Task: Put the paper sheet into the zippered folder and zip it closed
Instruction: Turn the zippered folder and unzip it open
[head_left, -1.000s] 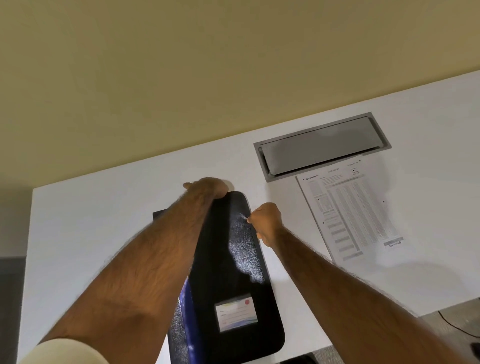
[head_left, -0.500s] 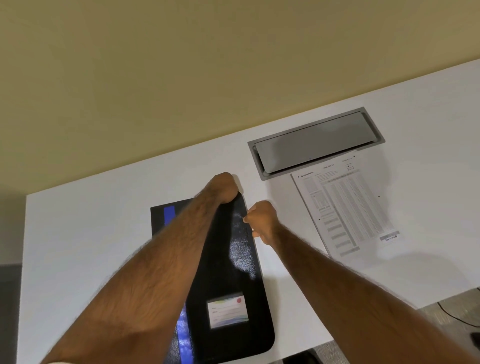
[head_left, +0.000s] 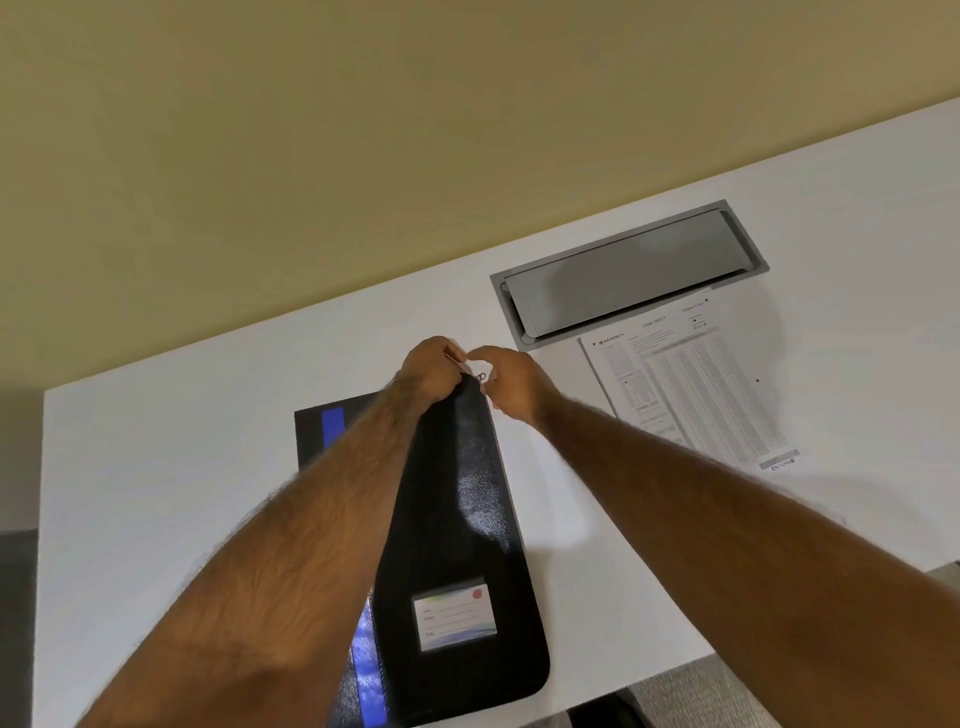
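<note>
The far top corner of the black leather-look zippered folder (head_left: 457, 519) is pinched between the curled fingers of the left hand (head_left: 431, 369). Just beside it, the small metal zipper pull (head_left: 481, 376) is met by the thumb and forefinger of the right hand (head_left: 511, 384); whether it is actually gripped cannot be told. The folder's upper flap is raised, a blue stripe (head_left: 333, 427) showing beneath. The printed white paper sheet (head_left: 696, 384) lies flat on the white table (head_left: 156, 493), right of the folder, below a grey cable hatch (head_left: 623, 270).
</note>
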